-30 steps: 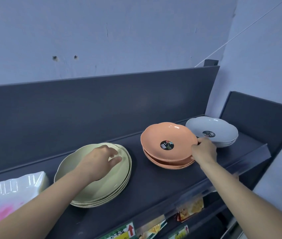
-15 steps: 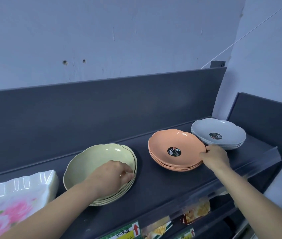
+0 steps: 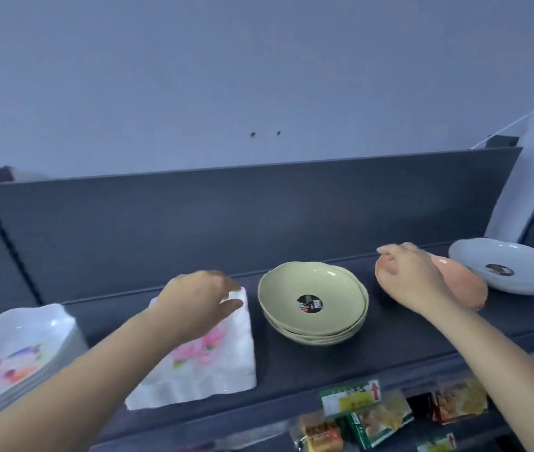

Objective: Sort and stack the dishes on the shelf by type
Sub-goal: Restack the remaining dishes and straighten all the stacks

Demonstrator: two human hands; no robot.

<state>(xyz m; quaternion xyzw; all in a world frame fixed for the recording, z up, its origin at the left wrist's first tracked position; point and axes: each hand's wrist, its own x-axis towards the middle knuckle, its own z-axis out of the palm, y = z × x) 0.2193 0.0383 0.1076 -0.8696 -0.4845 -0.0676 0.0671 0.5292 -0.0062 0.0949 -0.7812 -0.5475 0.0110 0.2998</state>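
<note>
On the dark shelf (image 3: 389,340) stand a stack of green bowls (image 3: 313,300) in the middle, orange bowls (image 3: 464,282) to their right and grey bowls (image 3: 513,270) at the far right. A white square plate with pink flowers (image 3: 213,363) lies left of the green bowls. My left hand (image 3: 194,305) is on that plate's far right corner, thumb and fingers apart, blurred. My right hand (image 3: 409,277) hovers over the left side of the orange bowls, fingers loose, holding nothing, and hides part of them.
A stack of white square plates with a colourful print (image 3: 14,357) sits at the far left. The shelf's back panel (image 3: 259,216) rises behind the dishes. Packaged goods (image 3: 373,415) hang below the front edge.
The view has swung left. My left hand left the green bowls and went to the white flowered plate. My right hand let go of the orange bowls' rim and rose above them.
</note>
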